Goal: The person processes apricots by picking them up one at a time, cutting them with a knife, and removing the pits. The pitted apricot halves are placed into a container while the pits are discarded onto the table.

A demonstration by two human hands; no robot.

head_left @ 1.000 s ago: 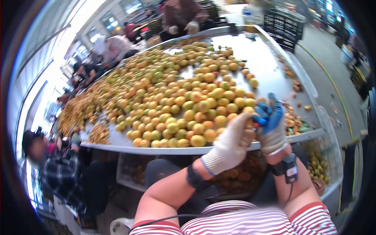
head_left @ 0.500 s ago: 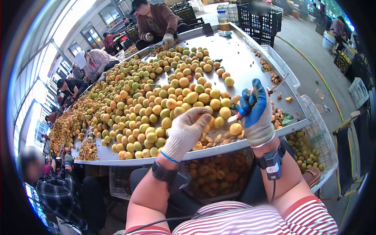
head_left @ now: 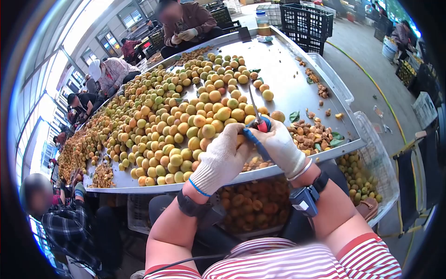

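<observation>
My left hand (head_left: 224,153), in a white knit glove with a stained thumb and fingertips, is closed around a yellow-orange fruit (head_left: 241,139), mostly hidden by the fingers. Touching it is my right hand (head_left: 279,145), gloved in white with blue-coated fingers and closed on a knife (head_left: 264,124) with a red handle. The thin curved blade points up and away over the fruit pile. Many yellow-orange fruits (head_left: 176,135) cover the metal table (head_left: 281,56) ahead of and left of my hands.
Pitted fruit pieces and stones (head_left: 310,136) lie right of my right hand. Crates of fruit (head_left: 378,172) stand below the table edge. A co-worker (head_left: 188,21) sits across the table, others along its left side. Black crates (head_left: 306,23) and a jar (head_left: 263,23) are at the back.
My right hand has moved left and turned to meet my left hand, swinging the knife blade upward. The co-worker across has drawn both hands together.
</observation>
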